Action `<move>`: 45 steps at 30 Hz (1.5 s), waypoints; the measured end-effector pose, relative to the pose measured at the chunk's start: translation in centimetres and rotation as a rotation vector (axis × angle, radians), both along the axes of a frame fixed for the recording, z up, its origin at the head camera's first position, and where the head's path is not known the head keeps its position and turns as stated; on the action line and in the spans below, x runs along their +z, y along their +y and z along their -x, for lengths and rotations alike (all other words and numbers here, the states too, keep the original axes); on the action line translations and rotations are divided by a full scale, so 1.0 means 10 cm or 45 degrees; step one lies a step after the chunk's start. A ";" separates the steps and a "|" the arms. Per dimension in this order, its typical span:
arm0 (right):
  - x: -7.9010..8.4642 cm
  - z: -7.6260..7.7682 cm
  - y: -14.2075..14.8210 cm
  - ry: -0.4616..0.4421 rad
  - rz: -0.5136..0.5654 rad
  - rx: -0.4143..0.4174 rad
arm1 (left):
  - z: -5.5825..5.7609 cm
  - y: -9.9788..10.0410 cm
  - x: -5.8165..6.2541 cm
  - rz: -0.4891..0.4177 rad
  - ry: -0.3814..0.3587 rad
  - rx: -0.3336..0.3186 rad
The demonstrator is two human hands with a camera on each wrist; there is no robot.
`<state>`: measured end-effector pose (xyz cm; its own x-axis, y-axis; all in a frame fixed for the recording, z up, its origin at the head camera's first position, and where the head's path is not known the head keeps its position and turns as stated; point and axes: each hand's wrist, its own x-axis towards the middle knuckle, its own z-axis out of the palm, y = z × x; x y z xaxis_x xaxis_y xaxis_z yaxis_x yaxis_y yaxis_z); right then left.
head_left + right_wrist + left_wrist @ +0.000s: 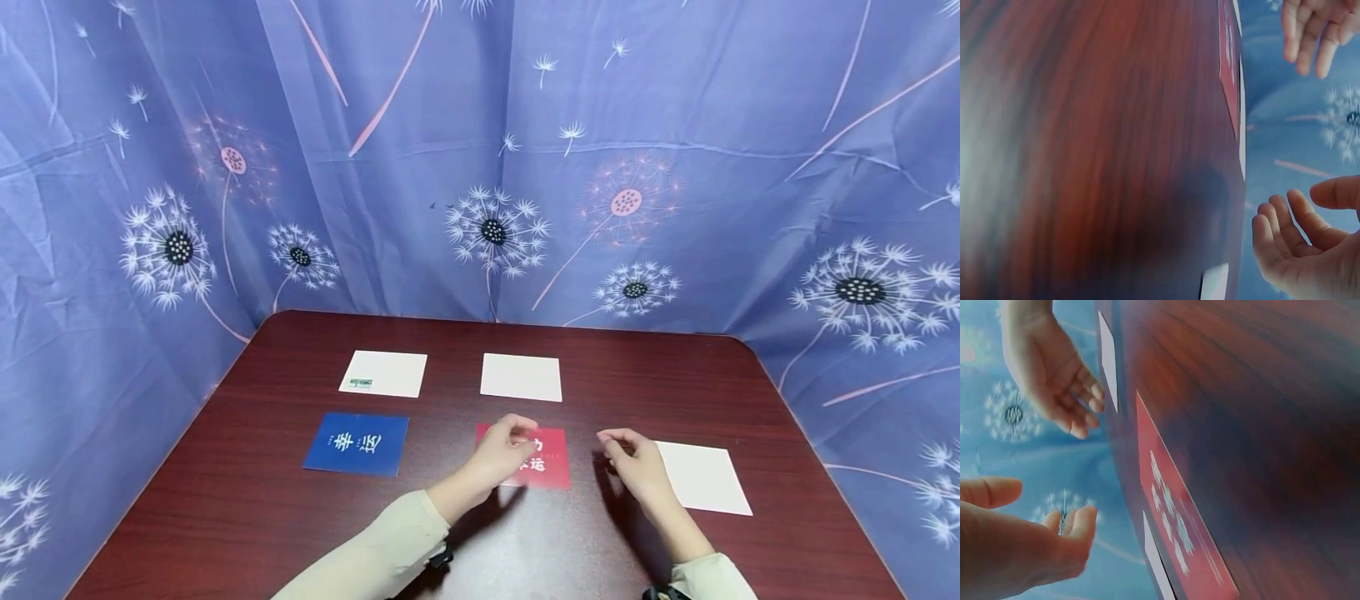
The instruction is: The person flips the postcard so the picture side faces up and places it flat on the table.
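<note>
A red card (551, 467) with white characters lies flat near the middle of the table. Over its left part hovers my left hand (501, 454), fingers loosely bent and nothing in them; in the left wrist view this hand (1035, 544) shows a gap between thumb and fingers. My right hand (637, 467) is raised above the table between the red card and a white card (705, 477) on the right. In the right wrist view its fingers (1275, 231) are loosely curled, apart from the thumb, with nothing held.
A blue card (357, 444) with white characters lies to the left. Behind it is a white card with a small green picture (384, 373), and a plain white card (521, 377) lies behind the red one. A blue dandelion curtain (420, 250) borders the dark wooden table (247, 508).
</note>
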<state>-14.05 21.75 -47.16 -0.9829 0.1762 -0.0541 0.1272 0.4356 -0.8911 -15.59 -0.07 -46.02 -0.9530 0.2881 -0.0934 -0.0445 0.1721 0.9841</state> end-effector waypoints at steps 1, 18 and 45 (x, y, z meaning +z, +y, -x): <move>0.00 0.00 0.05 0.007 -0.024 -0.012 | 0.00 0.06 0.01 -0.026 0.004 -0.016; 0.01 -0.18 0.92 0.095 -0.422 -0.240 | 0.00 1.04 0.04 -0.271 -0.201 -0.170; -0.04 -0.35 1.40 -0.294 -0.468 -0.196 | -0.16 1.36 -0.14 -0.236 -0.434 -0.259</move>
